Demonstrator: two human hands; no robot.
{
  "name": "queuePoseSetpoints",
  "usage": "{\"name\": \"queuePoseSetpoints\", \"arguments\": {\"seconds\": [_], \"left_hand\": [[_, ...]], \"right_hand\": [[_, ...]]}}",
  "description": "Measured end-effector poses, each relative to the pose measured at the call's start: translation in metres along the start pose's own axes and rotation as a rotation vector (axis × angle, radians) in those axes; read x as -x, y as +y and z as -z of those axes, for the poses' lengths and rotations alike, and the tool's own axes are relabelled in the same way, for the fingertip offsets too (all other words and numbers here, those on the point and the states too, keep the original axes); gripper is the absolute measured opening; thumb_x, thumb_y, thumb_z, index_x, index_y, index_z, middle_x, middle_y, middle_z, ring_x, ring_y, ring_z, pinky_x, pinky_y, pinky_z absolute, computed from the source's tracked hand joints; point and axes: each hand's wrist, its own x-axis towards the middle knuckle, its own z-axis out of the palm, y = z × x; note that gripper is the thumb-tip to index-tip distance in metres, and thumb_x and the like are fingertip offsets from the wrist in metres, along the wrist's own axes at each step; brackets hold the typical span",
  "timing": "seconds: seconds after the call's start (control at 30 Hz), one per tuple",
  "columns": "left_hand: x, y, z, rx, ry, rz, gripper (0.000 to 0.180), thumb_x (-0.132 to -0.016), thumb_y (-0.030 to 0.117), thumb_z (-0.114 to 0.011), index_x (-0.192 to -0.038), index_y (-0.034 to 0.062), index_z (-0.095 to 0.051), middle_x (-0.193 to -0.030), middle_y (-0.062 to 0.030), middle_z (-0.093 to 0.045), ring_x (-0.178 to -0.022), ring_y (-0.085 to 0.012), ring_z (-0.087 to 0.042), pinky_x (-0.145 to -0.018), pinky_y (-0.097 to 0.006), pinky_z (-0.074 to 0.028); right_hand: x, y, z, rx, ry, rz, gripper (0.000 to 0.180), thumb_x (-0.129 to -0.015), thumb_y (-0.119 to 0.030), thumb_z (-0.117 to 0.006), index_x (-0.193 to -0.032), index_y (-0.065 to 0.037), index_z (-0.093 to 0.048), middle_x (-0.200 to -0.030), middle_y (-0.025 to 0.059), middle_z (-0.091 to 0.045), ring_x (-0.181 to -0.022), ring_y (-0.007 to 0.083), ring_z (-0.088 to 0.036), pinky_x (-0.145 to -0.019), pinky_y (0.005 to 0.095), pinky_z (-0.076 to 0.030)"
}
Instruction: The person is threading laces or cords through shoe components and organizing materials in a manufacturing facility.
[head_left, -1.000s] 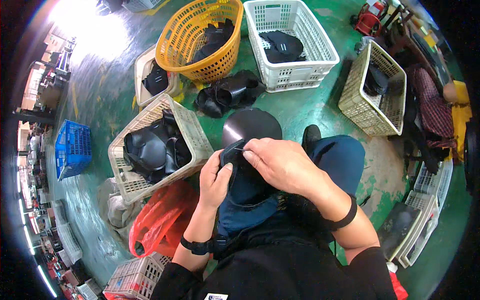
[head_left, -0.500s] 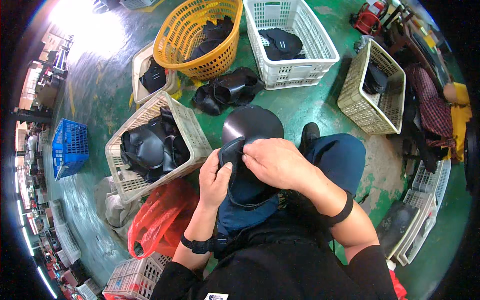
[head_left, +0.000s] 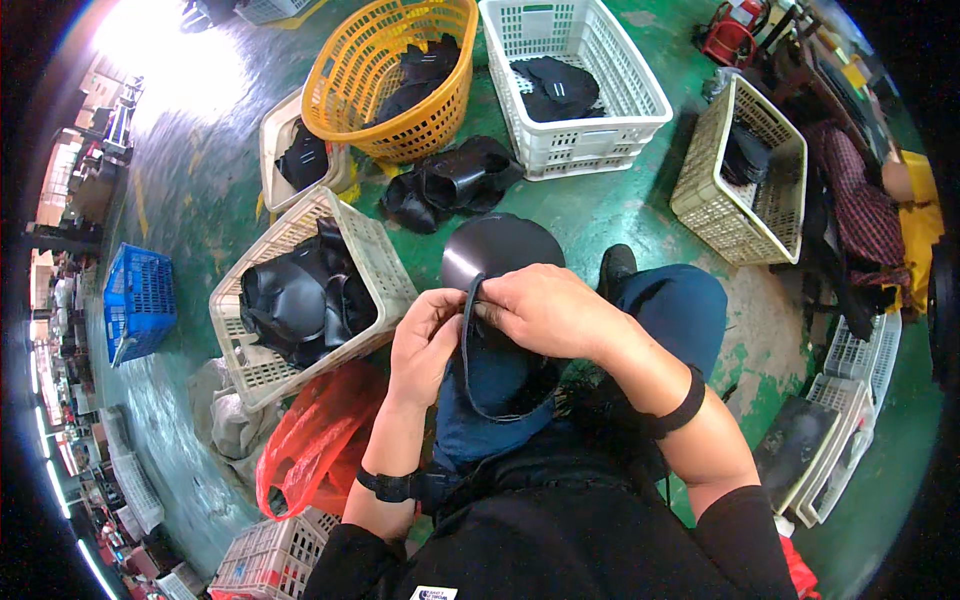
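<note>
Both hands are closed on the edge of a black, leather-like curved piece (head_left: 468, 375) above my thigh. My left hand (head_left: 424, 335) pinches its upper part from the left, thumb and fingertips together. From the right, my right hand (head_left: 545, 308) grips the same edge, its fingertips nearly meeting the left ones. The piece's thin rim loops downward below the hands, and part of it is hidden behind the right hand. Just beyond the hands lies a smooth, shiny black rounded panel (head_left: 505, 245); whether it joins the held piece cannot be made out.
A white crate (head_left: 228, 335) of glossy black pieces stands at left, beside a red plastic bag (head_left: 318, 440). Farther off are a yellow basket (head_left: 318, 85), a white crate (head_left: 590, 135) and loose black pieces (head_left: 455, 182). A cream crate (head_left: 735, 215) stands at right. Another person's checked sleeve (head_left: 860, 200) shows.
My hands have drawn closer together at the piece's upper edge. That edge has turned from showing its flat side to nearly edge-on. The left thumb has shifted behind the edge.
</note>
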Motion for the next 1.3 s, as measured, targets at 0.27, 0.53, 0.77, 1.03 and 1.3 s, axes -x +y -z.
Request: {"name": "queuePoseSetpoints", "arguments": {"seconds": [0.27, 0.53, 0.77, 1.03, 1.3], "left_hand": [[-0.006, 0.011, 0.000, -0.081, 0.119, -0.253, 0.007, -0.098, 0.007, -0.055, -0.103, 0.0035, -0.058, -0.098, -0.0043, -0.060, -0.071, -0.0048, -0.049, -0.061, -0.019, -0.040], [0.038, 0.125, 0.120, 0.677, 0.024, -0.531, 0.014, -0.103, 0.019, -0.048, -0.104, 0.0066, -0.054, -0.076, 0.0023, -0.042, -0.055, -0.0061, -0.031, -0.046, -0.022, -0.025], [0.046, 0.135, 0.050, -0.074, 0.151, -0.643, 0.010, -0.094, 0.009, -0.061, -0.102, 0.0034, -0.058, -0.076, 0.0005, -0.051, -0.058, -0.0081, -0.042, -0.050, -0.023, -0.036], [0.004, 0.075, -0.073, -0.797, -0.307, -0.229, 0.027, -0.087, -0.002, -0.056, -0.114, 0.0002, -0.062, -0.075, -0.0026, -0.059, -0.065, -0.0084, -0.054, -0.062, -0.024, -0.044], [-0.008, 0.041, -0.086, -0.801, -0.259, -0.153, 0.035, -0.087, -0.002, -0.055, -0.122, 0.0020, -0.057, -0.069, -0.0024, -0.054, -0.059, -0.0082, -0.047, -0.056, -0.026, -0.039]], "right_hand": [[0.018, -0.022, -0.001, 0.204, 0.114, -0.012, 0.021, -0.082, -0.021, -0.066, -0.096, -0.006, -0.061, -0.095, 0.0175, -0.066, -0.083, 0.0368, -0.066, -0.072, 0.0487, -0.054], [0.056, -0.012, 0.005, 0.148, 0.549, -0.026, 0.063, -0.070, -0.017, -0.077, -0.127, -0.007, -0.052, -0.126, 0.0176, -0.052, -0.115, 0.0357, -0.054, -0.091, 0.0441, -0.049], [0.059, -0.009, 0.008, -0.124, 0.350, -0.281, 0.037, -0.081, -0.031, -0.073, -0.100, -0.003, -0.056, -0.084, 0.0164, -0.067, -0.077, 0.0377, -0.066, -0.068, 0.0462, -0.053], [0.075, 0.010, 0.003, -0.606, 0.269, -0.355, 0.028, -0.098, -0.022, -0.056, -0.083, 0.000, -0.061, -0.067, 0.0080, -0.064, -0.063, 0.0141, -0.063, -0.058, 0.0320, -0.052], [0.083, 0.028, -0.012, -1.103, 0.264, -0.376, 0.023, -0.103, -0.025, -0.051, -0.093, -0.005, -0.060, -0.077, 0.0019, -0.064, -0.070, 0.0111, -0.062, -0.065, 0.0275, -0.053]]}}
